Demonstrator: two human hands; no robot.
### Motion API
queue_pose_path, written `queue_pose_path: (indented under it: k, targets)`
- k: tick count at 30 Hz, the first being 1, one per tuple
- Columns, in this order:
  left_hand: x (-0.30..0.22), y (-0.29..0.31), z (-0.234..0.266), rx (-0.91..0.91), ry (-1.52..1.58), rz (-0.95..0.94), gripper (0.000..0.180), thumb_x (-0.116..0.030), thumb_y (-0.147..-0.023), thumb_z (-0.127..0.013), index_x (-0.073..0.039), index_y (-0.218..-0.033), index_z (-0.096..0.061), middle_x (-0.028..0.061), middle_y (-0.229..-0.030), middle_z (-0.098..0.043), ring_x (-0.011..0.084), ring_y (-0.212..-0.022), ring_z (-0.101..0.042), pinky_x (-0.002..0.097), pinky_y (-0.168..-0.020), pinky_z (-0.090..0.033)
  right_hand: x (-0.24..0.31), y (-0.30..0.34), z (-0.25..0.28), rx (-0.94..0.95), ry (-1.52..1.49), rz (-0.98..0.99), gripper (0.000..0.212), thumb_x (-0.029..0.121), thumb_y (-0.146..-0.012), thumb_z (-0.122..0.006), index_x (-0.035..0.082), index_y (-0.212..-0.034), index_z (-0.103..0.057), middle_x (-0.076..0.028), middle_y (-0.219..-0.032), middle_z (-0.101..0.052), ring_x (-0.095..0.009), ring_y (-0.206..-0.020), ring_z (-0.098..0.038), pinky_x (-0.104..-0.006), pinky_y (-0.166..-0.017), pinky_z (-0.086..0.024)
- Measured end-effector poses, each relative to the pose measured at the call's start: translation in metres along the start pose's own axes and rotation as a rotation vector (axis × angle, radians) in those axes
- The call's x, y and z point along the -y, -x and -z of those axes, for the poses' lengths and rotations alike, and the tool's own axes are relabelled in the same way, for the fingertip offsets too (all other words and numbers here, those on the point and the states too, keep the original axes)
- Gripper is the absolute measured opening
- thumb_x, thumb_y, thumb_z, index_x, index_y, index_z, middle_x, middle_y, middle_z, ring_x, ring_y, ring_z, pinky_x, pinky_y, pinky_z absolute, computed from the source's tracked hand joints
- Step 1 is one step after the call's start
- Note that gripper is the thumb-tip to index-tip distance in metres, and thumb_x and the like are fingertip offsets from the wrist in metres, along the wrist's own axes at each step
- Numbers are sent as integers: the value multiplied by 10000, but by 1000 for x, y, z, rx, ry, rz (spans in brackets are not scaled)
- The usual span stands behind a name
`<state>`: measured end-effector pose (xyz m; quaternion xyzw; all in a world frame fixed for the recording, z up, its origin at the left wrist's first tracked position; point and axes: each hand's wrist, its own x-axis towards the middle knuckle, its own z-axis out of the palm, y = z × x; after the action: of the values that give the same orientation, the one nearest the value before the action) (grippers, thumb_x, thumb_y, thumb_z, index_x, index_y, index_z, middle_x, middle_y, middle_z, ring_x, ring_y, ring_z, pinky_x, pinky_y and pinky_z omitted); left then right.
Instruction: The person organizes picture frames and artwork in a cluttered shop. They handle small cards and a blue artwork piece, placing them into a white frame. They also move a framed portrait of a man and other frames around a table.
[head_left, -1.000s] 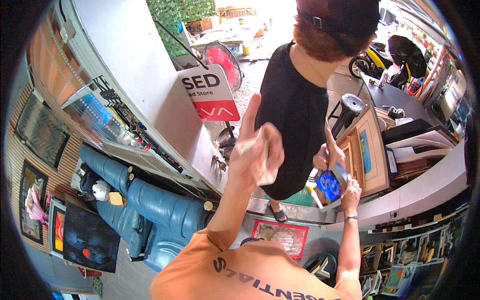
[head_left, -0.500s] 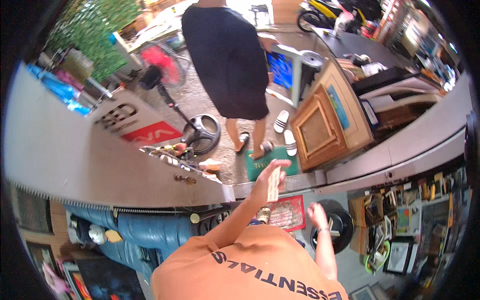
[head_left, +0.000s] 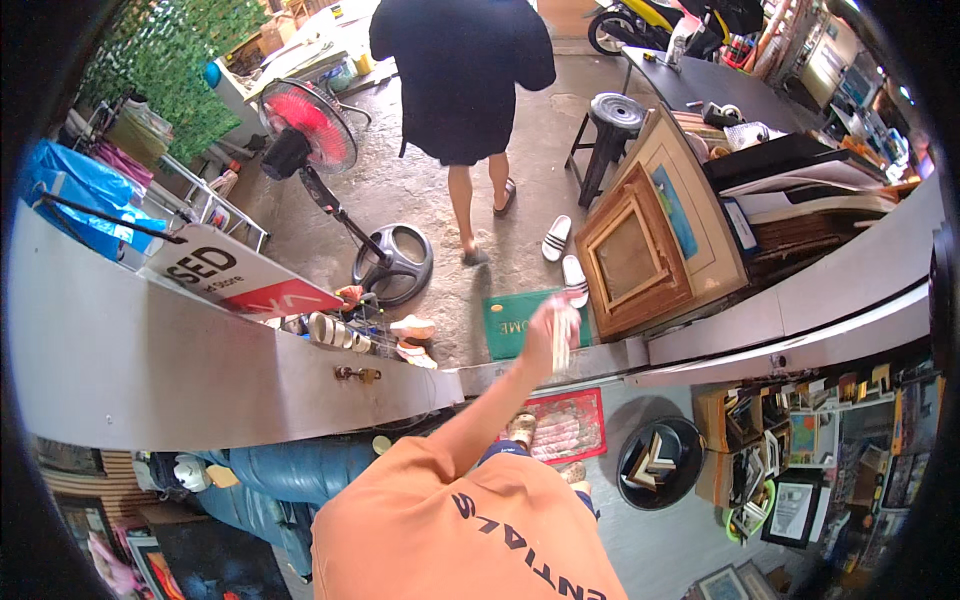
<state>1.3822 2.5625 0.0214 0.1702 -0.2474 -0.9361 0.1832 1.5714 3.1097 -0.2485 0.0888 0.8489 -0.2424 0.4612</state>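
My left hand [head_left: 546, 335] is stretched forward over the doorway threshold, above the green doormat [head_left: 508, 335]. Its fingers are closed round a pale, narrow strip-shaped piece [head_left: 562, 345], blurred by motion, so its exact kind is unclear. Below the hand, inside the door, lies a red-bordered floor mat [head_left: 585, 425] beside my clog-shod feet. My right hand is out of sight. To the right stands a round black tub [head_left: 632, 487] with several light and dark frame-like pieces in it.
A person in black [head_left: 460, 90] walks outside. A pedestal fan [head_left: 310, 130] and sign board [head_left: 235, 270] stand left. Right are striped slides [head_left: 556, 240], a black stool [head_left: 600, 150] and leaning wooden frames [head_left: 635, 255]. Grey doors [head_left: 250, 370] flank the opening; a blue sofa [head_left: 290, 465] sits inside.
The person in black has stepped farther away; the blue and white item beside them is gone from view. My left hand shifted slightly forward with the strip. My right hand left the picture.
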Motion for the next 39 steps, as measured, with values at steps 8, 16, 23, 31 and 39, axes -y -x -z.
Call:
queue_pose_path:
  k: [8, 16, 23, 31, 39]
  targets:
    - [-231, -55, -94, -37, -116, -951, 681, -294, -1007, -572, -233, -1550, -166, 59, -870, -566, 105, -714, -566, 243, -598, -483, 12, -19, 42, -129, -184, 167, 314, 303, -945, -629, 6, -1042, -658, -175, -885, -698, -243, -792, -681, -394, -731, -555]
    - [-289, -38, -134, -40, -562, -1124, 555, -194, -932, -692, -60, -1395, -417, 22, -844, -615, 41, -614, -487, 212, -531, -408, 75, -21, 81, -234, -491, 86, 182, 170, -992, -565, 1, -1049, -597, -83, -816, -650, -129, -634, -622, -275, -528, -514]
    - [-147, -68, -105, -166, -303, -557, 406, -287, -868, -789, -37, -1093, -561, -28, -821, -569, 19, -649, -487, 179, -525, -372, 151, -4, 65, -155, -71, 423, 354, 263, -935, -637, -13, -1157, -635, -173, -1037, -701, -235, -959, -668, -365, -844, -522]
    - [-77, -59, -129, -70, -224, -423, 292, -260, -938, -701, -58, -1070, -536, 14, -888, -589, 90, -735, -601, 239, -636, -524, 202, 23, 77, -79, -82, 358, 355, 279, -937, -635, 31, -1190, -631, -153, -1029, -703, -237, -913, -681, -358, -805, -536]
    - [-7, -44, -158, 693, 451, 344, 437, -364, -1013, -412, 26, -1187, -508, 40, -721, -411, 133, -575, -377, 268, -509, -347, 161, 35, 74, -258, -141, 296, 343, 266, -941, -628, 35, -1194, -635, -156, -1061, -704, -246, -969, -676, -369, -858, -529]
